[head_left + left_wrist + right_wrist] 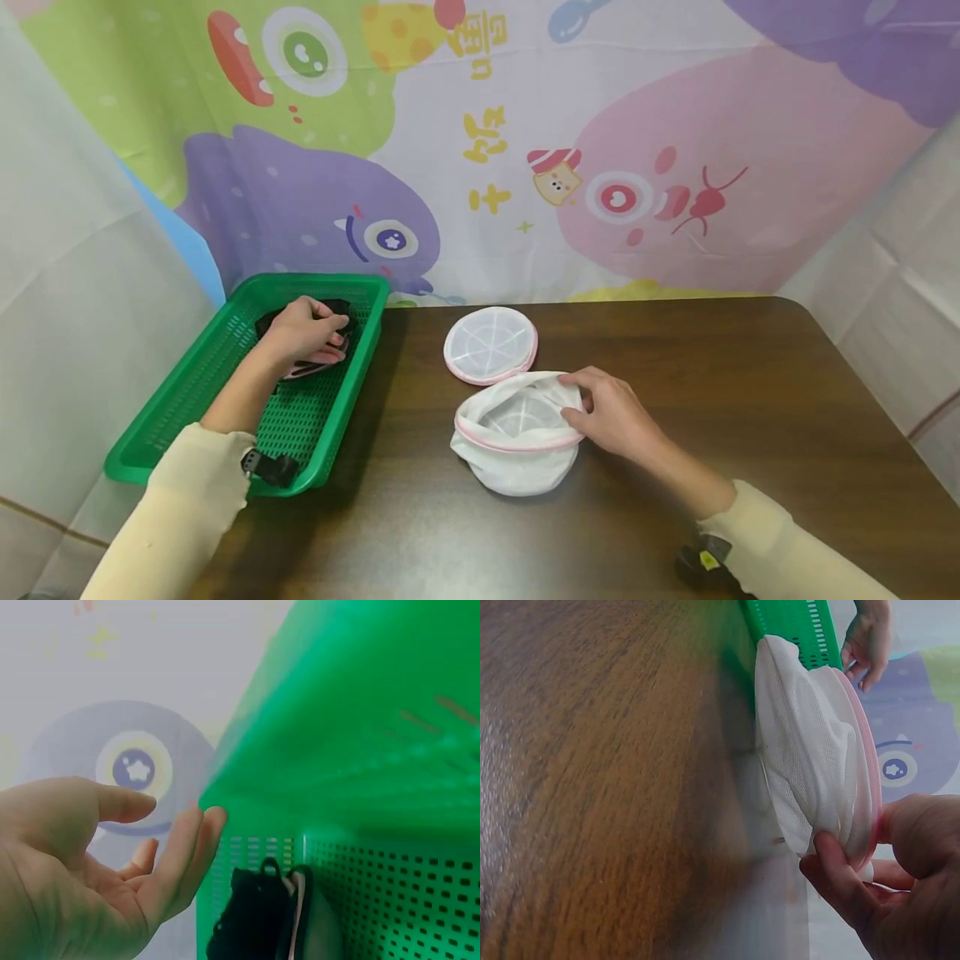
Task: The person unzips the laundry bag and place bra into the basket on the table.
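A white mesh laundry bag [517,467] with a pink zip edge stands on the table with its mouth open upward. Its round mesh lid [491,343] lies folded back behind it. My right hand [617,414] pinches the bag's rim on the right side, thumb on one face and fingers on the other, as the right wrist view also shows. My left hand [303,332] hovers over the green basket [348,417], fingers loosely bent and nothing between them. Below it lies a black fabric item [251,915] with pink trim and a small loop, partly hidden by the hand in the head view.
The basket's raised, perforated walls stand at the left of the brown wooden table [720,375]. A cartoon-printed curtain [517,250] hangs along the table's far edge, and pale cloth hangs at both sides.
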{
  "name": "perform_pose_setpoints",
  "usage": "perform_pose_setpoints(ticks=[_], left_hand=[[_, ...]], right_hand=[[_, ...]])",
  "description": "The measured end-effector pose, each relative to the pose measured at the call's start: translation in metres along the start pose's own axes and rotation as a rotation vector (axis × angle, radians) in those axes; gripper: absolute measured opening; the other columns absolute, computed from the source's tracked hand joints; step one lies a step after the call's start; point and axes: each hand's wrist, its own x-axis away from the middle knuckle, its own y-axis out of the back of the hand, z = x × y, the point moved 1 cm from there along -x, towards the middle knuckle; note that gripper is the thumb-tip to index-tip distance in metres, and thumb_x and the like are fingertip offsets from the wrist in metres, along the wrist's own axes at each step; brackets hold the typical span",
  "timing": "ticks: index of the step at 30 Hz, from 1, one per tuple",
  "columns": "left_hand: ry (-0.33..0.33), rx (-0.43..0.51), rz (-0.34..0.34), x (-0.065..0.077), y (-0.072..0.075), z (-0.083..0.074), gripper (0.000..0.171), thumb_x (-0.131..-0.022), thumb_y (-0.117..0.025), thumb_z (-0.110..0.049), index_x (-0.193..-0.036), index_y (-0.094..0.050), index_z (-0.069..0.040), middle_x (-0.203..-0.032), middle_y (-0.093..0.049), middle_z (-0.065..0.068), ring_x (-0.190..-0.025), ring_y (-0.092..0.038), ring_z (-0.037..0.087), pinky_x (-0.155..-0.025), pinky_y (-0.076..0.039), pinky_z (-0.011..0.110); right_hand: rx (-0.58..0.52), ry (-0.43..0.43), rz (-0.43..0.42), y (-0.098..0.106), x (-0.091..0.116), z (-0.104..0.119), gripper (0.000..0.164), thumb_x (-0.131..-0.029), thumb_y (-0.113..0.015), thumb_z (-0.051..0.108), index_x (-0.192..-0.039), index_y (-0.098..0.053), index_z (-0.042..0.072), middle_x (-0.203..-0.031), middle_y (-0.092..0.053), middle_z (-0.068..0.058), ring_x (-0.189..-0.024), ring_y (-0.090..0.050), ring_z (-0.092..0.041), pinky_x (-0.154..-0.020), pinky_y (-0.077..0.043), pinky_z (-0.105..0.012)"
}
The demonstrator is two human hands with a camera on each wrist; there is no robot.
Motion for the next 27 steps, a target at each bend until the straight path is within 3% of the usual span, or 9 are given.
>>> perform_pose_setpoints(ticks=[3, 8, 16, 27], left_hand=[[0.006, -0.002, 0.034, 0.001, -0.005, -0.006, 0.042, -0.119, -0.056, -0.029, -0.144, -0.046, 0.003, -0.098, -0.075, 0.005, -0.081, -0.082, 0.011, -0.079, -0.071, 0.029], [0.005, -0.031, 0.034, -0.001, -0.013, -0.011, 0.045, -0.119, -0.056, -0.029, -0.148, -0.045, 0.003, -0.108, -0.077, 0.013, -0.081, -0.081, 0.014, -0.081, -0.072, 0.032], [-0.003, -0.021, 0.031, -0.005, -0.022, -0.017, 0.049, -0.119, -0.056, -0.03, -0.152, -0.043, 0.004, -0.115, -0.076, 0.015, -0.078, -0.078, 0.009, -0.082, -0.072, 0.032], [-0.034, -0.006, 0.034, -0.006, -0.03, -0.026, 0.05, -0.119, -0.056, -0.032, -0.154, -0.043, 0.002, -0.133, -0.073, 0.024, -0.087, -0.081, 0.012, -0.083, -0.071, 0.029]], right_hand=[[0.001, 0.008, -0.01, -0.006, -0.004, -0.015, 0.044, -0.093, -0.086, 0.007, -0.134, -0.077, -0.004, -0.119, -0.076, -0.017, -0.079, -0.061, -0.016, -0.067, -0.05, -0.023], [0.019, 0.029, -0.026, -0.017, -0.01, -0.041, 0.045, -0.093, -0.088, 0.012, -0.135, -0.078, -0.001, -0.119, -0.075, -0.016, -0.079, -0.061, -0.016, -0.065, -0.05, -0.024], [0.019, -0.052, 0.028, 0.002, 0.0, 0.002, 0.045, -0.095, -0.086, 0.008, -0.137, -0.076, -0.004, -0.125, -0.076, -0.019, -0.084, -0.062, -0.018, -0.069, -0.05, -0.022], [0.016, -0.06, 0.019, 0.005, 0.001, 0.002, 0.044, -0.097, -0.084, 0.007, -0.138, -0.076, -0.003, -0.129, -0.077, -0.02, -0.083, -0.066, -0.015, -0.068, -0.052, -0.022]])
